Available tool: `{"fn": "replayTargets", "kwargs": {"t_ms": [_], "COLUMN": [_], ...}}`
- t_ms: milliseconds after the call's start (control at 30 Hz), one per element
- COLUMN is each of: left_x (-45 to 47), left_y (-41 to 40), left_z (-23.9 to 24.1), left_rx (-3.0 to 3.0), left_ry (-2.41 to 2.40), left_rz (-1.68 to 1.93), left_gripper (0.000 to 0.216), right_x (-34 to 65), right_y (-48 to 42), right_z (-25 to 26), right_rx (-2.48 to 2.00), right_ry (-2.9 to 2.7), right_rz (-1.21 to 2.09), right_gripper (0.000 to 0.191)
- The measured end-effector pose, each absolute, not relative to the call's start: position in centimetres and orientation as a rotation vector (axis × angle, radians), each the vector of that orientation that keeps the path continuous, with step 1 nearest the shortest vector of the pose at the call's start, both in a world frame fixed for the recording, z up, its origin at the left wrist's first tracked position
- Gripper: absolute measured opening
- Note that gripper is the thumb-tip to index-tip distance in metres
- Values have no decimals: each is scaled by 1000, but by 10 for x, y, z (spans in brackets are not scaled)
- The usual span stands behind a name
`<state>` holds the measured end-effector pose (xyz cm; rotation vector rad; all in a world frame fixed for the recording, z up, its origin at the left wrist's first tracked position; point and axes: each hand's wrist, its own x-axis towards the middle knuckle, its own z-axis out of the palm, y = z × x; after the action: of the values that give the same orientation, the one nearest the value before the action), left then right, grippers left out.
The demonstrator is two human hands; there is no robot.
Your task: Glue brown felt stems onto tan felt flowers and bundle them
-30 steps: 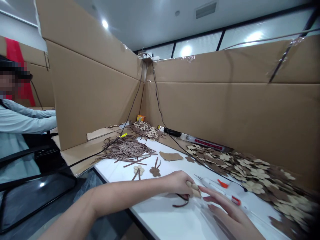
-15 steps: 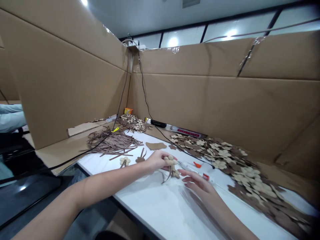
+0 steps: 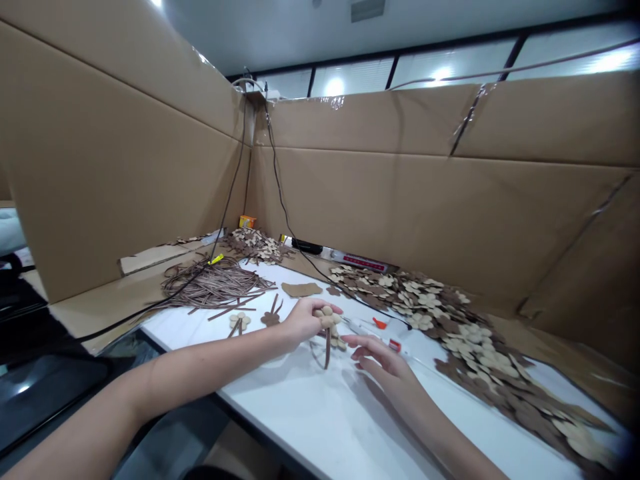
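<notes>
My left hand [image 3: 301, 320] pinches a small tan flower cut-out [image 3: 327, 316] with a dark brown stem strip hanging below it, just above the white table [image 3: 320, 413]. Beside it, my right hand [image 3: 383, 357] lies low over the table with its fingers stretched out, holding nothing, fingertips close to the flower. A glue gun with orange and red parts [image 3: 385, 328] lies just beyond my right hand.
A heap of tan and brown flower cut-outs [image 3: 450, 327] runs along the right. A bundle of brown stem strips [image 3: 215, 287] and two finished flowers [image 3: 239, 321] lie at the left. Cardboard walls [image 3: 400, 200] enclose the table, with black cables [image 3: 280, 200] hanging down the corner.
The view has swung right, so the neighbouring person has left the frame. My left hand has lifted the flower so its stem hangs straight down; my right hand stays close beside it.
</notes>
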<state>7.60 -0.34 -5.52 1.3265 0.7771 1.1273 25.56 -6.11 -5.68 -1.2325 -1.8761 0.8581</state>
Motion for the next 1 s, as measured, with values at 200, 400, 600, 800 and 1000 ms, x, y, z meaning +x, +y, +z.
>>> {"fn": "replayTargets", "kwargs": {"t_ms": [200, 400, 600, 800, 1000], "left_x": [78, 85, 89, 89, 81], "left_y": [-17, -27, -32, -33, -25], "left_z": [-48, -47, -52, -54, -48], "left_rx": [1265, 1189, 1149, 1155, 1342], "left_ry": [721, 710, 734, 564, 611], "left_rz": [1136, 1160, 1166, 1086, 1026], "left_gripper": [52, 45, 46, 49, 45], "right_x": [240, 222, 226, 235, 239], "right_y": [-66, -71, -66, -59, -69], "right_z": [-56, -51, -56, -55, -45], "right_rx": [-1253, -1265, -1308, -1276, -1291], "right_ry": [-1868, -1831, -1807, -1799, -1799], "right_rz": [854, 797, 801, 802, 733], "right_gripper": [33, 31, 35, 40, 31]}}
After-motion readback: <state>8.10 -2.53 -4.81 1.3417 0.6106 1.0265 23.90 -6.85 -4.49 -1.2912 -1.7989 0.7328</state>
